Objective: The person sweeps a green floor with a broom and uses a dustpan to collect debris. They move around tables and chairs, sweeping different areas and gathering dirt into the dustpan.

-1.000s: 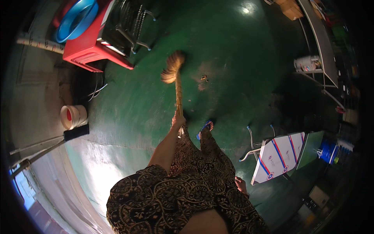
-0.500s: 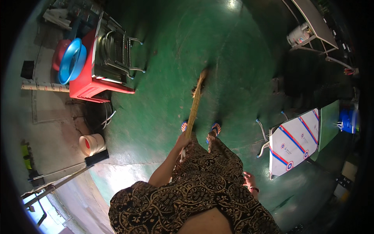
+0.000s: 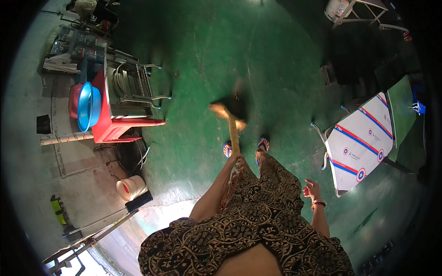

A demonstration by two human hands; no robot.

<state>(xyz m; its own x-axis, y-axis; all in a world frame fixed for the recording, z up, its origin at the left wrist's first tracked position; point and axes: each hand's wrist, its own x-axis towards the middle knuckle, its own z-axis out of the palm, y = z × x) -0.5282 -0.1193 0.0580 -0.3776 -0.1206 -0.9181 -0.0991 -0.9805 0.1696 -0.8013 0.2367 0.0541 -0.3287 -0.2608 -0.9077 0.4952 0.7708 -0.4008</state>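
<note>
My left hand (image 3: pixel 236 162) is closed around the upper end of a straw broom (image 3: pixel 234 133), in front of my legs. The broom slants down toward the green floor, and its far end, spread and blurred by motion, lies just beyond my feet. A small dark bit of debris (image 3: pixel 236 96) shows on the floor past the broom head. My right hand (image 3: pixel 312 189) hangs out at my right side with its fingers apart and nothing in it; a beaded bracelet is on its wrist.
At left a red plastic table (image 3: pixel 131 122) stands with a blue basin (image 3: pixel 89 107) and stacked metal-legged furniture (image 3: pixel 133 85). A white bucket (image 3: pixel 130 187) sits nearer. On the right are a striped folding tabletop (image 3: pixel 361 142) and a green board (image 3: pixel 401 124); a gas cylinder (image 3: pixel 337 10) stands farther off.
The broom's far end has swung nearer to my feet and its bristles have spread. My right hand has moved outward from my side. The whole view has shifted.
</note>
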